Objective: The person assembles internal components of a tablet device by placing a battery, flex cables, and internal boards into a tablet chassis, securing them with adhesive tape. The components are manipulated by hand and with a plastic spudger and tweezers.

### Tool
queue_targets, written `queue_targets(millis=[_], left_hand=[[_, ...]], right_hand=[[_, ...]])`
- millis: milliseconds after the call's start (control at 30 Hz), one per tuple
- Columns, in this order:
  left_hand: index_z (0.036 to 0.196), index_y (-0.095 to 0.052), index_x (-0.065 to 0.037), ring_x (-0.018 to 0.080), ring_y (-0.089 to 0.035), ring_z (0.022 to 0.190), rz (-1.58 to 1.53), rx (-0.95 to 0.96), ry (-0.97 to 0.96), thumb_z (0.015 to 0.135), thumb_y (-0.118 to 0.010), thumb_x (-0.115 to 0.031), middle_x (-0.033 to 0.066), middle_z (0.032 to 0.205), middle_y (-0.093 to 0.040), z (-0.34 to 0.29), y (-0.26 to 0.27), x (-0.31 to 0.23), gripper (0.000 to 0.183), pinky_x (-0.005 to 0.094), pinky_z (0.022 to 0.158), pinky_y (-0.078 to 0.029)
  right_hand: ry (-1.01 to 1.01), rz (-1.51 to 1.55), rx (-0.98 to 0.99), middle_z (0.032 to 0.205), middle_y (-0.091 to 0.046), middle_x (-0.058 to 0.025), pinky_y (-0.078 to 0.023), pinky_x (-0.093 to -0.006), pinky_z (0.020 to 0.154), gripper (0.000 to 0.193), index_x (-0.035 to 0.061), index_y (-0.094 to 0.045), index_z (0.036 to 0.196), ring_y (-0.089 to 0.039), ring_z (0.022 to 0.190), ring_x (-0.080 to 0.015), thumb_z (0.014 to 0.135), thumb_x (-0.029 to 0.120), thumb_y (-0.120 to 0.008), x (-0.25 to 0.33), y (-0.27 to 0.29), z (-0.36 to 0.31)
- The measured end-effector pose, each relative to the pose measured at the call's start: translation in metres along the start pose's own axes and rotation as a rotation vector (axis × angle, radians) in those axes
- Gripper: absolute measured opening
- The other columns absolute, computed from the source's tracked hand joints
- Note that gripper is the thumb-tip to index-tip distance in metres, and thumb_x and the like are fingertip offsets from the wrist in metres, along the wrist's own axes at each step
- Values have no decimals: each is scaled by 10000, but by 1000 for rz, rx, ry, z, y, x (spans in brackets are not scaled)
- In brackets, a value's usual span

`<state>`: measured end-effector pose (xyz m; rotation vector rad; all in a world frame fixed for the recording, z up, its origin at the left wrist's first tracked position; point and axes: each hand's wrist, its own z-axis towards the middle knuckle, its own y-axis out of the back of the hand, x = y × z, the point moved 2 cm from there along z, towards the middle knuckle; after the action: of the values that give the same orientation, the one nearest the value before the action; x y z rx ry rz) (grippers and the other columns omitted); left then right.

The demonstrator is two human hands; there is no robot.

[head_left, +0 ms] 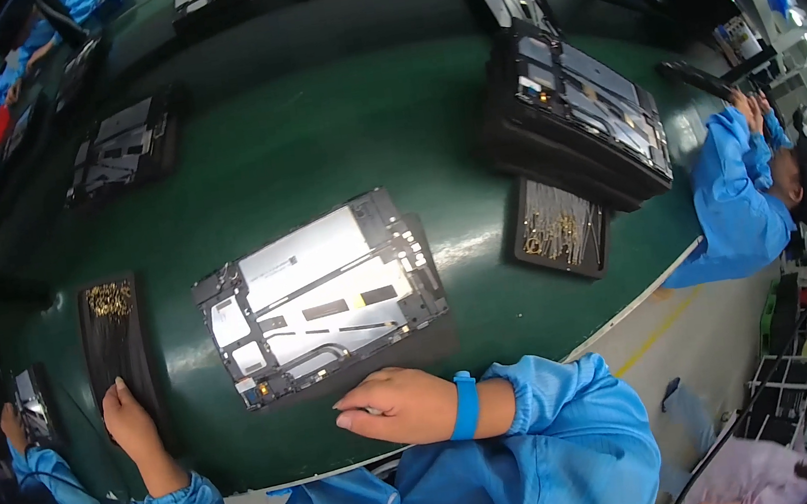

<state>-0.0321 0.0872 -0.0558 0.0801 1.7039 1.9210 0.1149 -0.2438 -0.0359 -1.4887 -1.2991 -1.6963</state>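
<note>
With the clock centred on the tablet-like panel (323, 297) and 12 at the far side, that silver-and-black panel lies at a slant, its inner parts facing up, on the green table (273, 177).

The right hand (397, 406) is at 5 o'clock, just beside the panel's near edge. Its fingers curl inward, with the thumb close to them; a small pale bit shows there, but I can't make out whether they grip anything. A blue wristband (465, 406) circles that wrist.

The left hand (134, 421) is at 8 o'clock, at the near part of a narrow dark tray (89, 336), its fingers extended toward 12. I can't say whether they pinch anything. At the tray's far end lies a bunch of gold-tipped cables (109, 300).

At 3 o'clock, a 2nd tray (601, 253) holds more thin pieces with gold ends. Beside it, at 2 o'clock, rises a stack of dark trays (553, 158) with a similar panel on top. Another panel (120, 146) lies at 10 to 11 o'clock.

Further out at 3 o'clock, 1 co-worker (735, 201) wears blue; at 8 o'clock, another person's hand (13, 429) is beside a small panel (32, 403).
</note>
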Motion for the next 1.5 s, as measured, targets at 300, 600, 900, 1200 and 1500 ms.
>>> queue_targets(millis=[300, 600, 900, 1200, 1500], left_hand=[[878, -563, 44, 335, -537, 740, -22, -43, 55, 822, -476, -248, 217, 803, -563, -5, 19, 2, 310, 355, 672, -416], [835, -496, 1, 318, -527, 778, -138, -81, -911, 646, -591, 44, 134, 788, -528, -81, 52, -110, 216, 376, 696, -443], [879, -467, 12, 323, -528, 784, -250, -53, -938, 633, -594, 84, 135, 808, -526, -110, 61, -111, 286, 384, 722, -444], [862, -486, 0, 318, -532, 757, -248, -44, -957, 574, -636, 53, 129, 773, -530, -118, 58, -109, 329, 376, 671, -460], [879, -550, -40, 216, -520, 612, -381, 236, -920, 622, -622, -80, 70, 735, -549, -149, 32, -132, 270, 300, 524, -417]], right_hand=[[-43, 44, 194, 775, -582, -122, -442, -353, 677, 261, 39, -579, 878, -536, 748, -283, 804, 269, -480, -1, -20, 13], [-526, 511, -40, 815, -574, -70, -440, -231, 579, 318, 9, -515, 1030, -528, 649, -117, 804, 233, -528, -10, -8, 25], [-610, 649, 75, 961, -527, -113, -418, -222, 543, 489, -9, -341, 1213, -482, 703, -109, 813, 209, -520, 14, 17, 32], [-517, 768, -30, 919, -535, -117, -416, -223, 500, 362, -3, -445, 1103, -484, 642, -112, 826, 226, -491, 16, 20, 34], [-677, 786, 72, 818, -554, -44, -408, -207, 503, 278, 9, -526, 934, -469, 619, -89, 799, 252, -521, 3, -3, 19]])
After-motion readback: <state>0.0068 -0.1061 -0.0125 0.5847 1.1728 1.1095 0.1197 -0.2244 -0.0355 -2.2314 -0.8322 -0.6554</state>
